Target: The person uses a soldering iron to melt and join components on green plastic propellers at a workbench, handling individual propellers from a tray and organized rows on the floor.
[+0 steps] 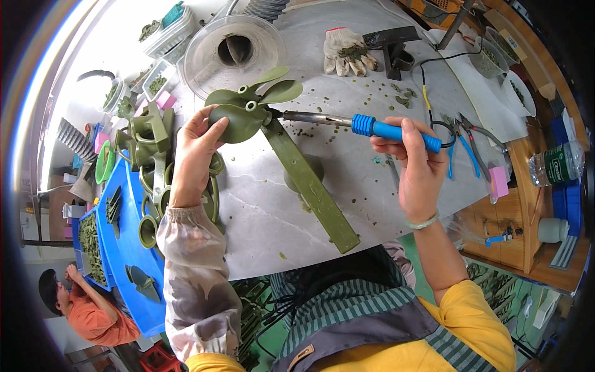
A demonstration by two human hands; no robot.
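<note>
My left hand pinches a blade of an olive-green wax-like propeller piece with several blades and two ringed holes. My right hand grips a blue-handled soldering iron, its metal tip touching the piece near the lower hub, where the tip is dark. A long flat green bar runs from that junction down toward the front, over a round green base. Beside my left hand lie several stacked green castings. Small green bits are scattered on the grey tabletop.
A clear funnel bowl, a soiled glove and a black bracket sit at the back. Pliers, a pink block and a bottle are right. Blue trays and a person in orange are left.
</note>
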